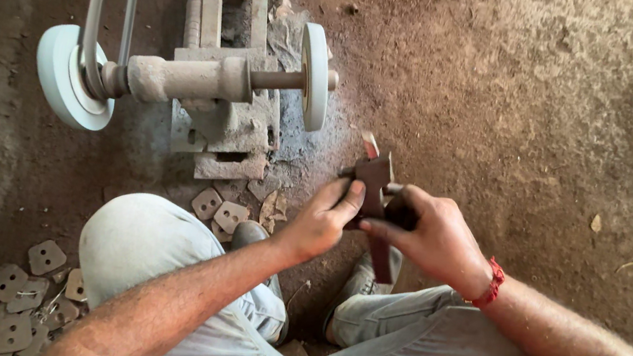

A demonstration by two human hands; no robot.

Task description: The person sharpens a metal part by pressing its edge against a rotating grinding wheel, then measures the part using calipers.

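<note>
Belt-driven grinder [211,94] at the top-left of the dirt floor [516,91], white wheel [314,76] edge-on. Just right and below — a dark flat metal piece [377,181], long axis running up-down, pinched by right hand [422,233] and steadied by left hand [325,220], fingers pressed together on it. Flat blanks [16,308] heaped bottom-left.

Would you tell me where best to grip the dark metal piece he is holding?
Probably the lower shank of the metal piece, from the right: it is long and narrow, pointing toward the body, leaving the wider top end free. The right hand already wraps its middle; the left hand steadies it.
</note>
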